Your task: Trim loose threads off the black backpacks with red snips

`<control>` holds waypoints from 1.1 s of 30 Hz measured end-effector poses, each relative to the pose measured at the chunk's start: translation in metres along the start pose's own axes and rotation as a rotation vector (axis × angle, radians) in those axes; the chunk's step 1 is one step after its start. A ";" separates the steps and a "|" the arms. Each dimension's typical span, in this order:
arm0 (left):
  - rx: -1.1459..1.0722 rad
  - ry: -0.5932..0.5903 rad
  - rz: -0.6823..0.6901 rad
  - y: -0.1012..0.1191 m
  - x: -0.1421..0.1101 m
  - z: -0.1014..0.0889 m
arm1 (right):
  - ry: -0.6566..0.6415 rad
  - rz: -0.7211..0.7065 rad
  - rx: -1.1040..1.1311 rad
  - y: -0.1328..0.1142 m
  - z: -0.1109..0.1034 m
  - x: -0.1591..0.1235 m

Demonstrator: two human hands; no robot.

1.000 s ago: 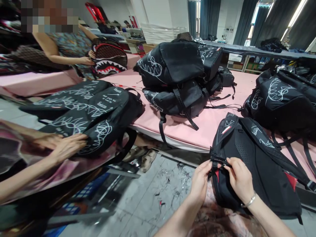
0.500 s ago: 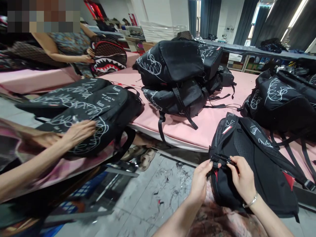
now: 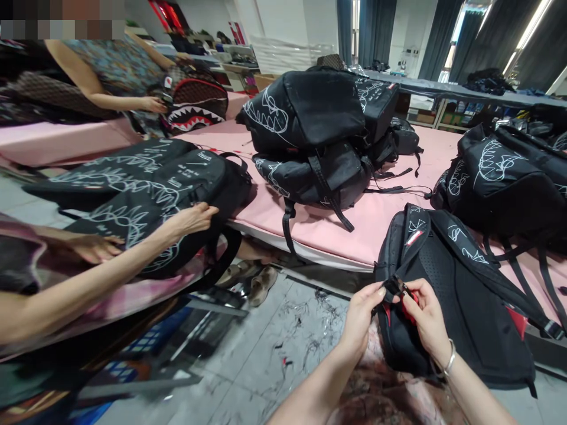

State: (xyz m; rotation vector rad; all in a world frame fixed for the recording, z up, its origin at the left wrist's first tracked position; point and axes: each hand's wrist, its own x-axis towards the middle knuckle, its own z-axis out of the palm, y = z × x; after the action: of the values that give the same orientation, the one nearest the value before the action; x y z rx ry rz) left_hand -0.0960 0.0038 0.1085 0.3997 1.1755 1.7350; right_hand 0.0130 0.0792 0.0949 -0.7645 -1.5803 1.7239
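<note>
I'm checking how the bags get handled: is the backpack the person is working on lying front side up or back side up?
Back side up. The backpack shows its padded back panel and shoulder straps, while both hands pinch a small fitting at its near end.

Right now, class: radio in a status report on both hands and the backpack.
Left hand and right hand both pinching the black buckle. Backpack on lap, leaning on the pink table. Nothing blocking either grip.

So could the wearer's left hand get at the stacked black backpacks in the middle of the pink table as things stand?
Probably not without leaning. The left hand is pinching a strap buckle on the near backpack, and the stacked backpacks lie well across the pink table, past a floor gap.
</note>
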 end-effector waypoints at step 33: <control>0.055 0.024 -0.046 0.000 -0.004 0.010 | -0.083 -0.629 -0.999 -0.035 -0.058 0.001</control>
State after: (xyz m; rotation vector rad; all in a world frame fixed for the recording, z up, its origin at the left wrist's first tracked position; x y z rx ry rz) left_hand -0.0872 0.0058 0.1144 0.3833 1.2428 1.6746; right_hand 0.0609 0.1165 0.1243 -0.5145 -2.4104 0.4631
